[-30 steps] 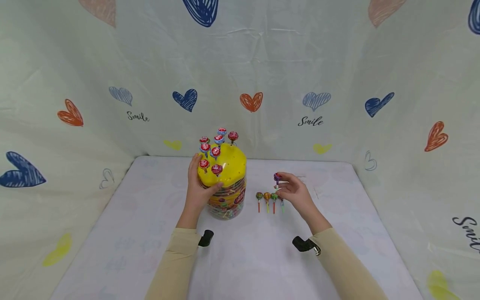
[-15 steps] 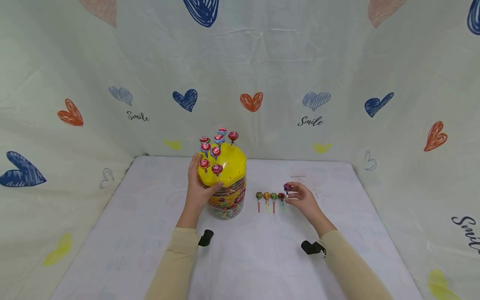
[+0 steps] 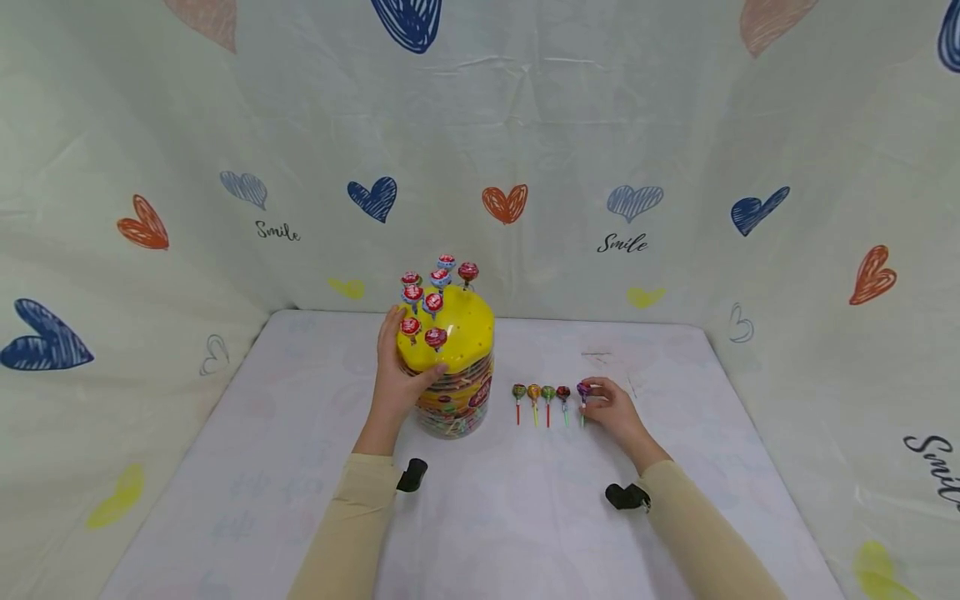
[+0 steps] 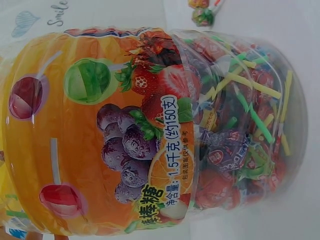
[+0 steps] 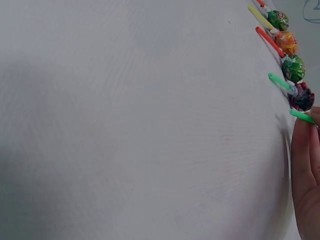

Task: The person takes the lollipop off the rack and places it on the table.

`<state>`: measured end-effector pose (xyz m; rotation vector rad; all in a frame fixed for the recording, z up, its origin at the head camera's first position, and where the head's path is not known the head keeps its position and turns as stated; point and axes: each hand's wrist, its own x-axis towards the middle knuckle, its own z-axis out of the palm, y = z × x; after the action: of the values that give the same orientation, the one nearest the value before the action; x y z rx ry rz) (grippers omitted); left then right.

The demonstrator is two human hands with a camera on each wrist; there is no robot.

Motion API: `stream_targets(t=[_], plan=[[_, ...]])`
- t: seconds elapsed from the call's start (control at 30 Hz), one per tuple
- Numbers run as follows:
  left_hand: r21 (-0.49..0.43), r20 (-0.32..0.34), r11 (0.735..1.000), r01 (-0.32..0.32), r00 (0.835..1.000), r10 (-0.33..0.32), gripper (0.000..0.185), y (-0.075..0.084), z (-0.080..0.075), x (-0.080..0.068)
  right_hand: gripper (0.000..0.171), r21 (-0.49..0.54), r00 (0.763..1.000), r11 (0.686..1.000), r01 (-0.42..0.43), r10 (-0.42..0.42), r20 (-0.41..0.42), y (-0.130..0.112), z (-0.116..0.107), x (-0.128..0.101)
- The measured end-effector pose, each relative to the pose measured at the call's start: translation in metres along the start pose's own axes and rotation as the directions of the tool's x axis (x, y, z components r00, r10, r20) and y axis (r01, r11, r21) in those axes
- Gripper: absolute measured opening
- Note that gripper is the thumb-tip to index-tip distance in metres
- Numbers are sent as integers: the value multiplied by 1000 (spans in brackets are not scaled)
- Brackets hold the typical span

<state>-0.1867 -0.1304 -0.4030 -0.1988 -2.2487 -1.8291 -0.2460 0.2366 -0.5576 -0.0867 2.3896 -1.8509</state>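
Observation:
My left hand grips the side of a tall clear lollipop jar with a yellow lid, thumb in front. Several wrapped lollipops stand upright in holes in the lid. The left wrist view shows the jar close up, with a fruit label and full of wrapped lollipops. My right hand pinches a purple lollipop low on the table, at the right end of a row of lollipops lying side by side. In the right wrist view its green stick lies by my fingers, beside the row.
The white table is closed in by a cloth backdrop printed with hearts on three sides. The jar stands at the table's middle, the row just to its right.
My right hand has moved right and down with the purple lollipop, from above the row to the table at the row's right end. The left hand and the jar have stayed still.

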Motion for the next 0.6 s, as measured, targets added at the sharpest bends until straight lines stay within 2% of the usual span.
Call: stream_targets(t=[0.1, 0.3, 0.43, 0.6], plan=[[-2, 1, 1000, 1, 1000, -1, 88, 0, 0, 0, 46, -2, 1000, 1000, -19, 19, 14, 4, -1, 1], [-3, -1, 1000, 0, 1000, 0, 88, 0, 1, 0, 52, -89, 994, 990, -105, 108, 22, 2, 2, 6], [-1, -3, 1000, 2, 1000, -2, 89, 0, 1, -1, 53, -122, 994, 987, -102, 107, 28, 0, 3, 8], [0, -4, 1000, 10, 1000, -10, 90, 0, 0, -1, 52, -107, 996, 993, -58, 65, 65, 1, 1, 11]])
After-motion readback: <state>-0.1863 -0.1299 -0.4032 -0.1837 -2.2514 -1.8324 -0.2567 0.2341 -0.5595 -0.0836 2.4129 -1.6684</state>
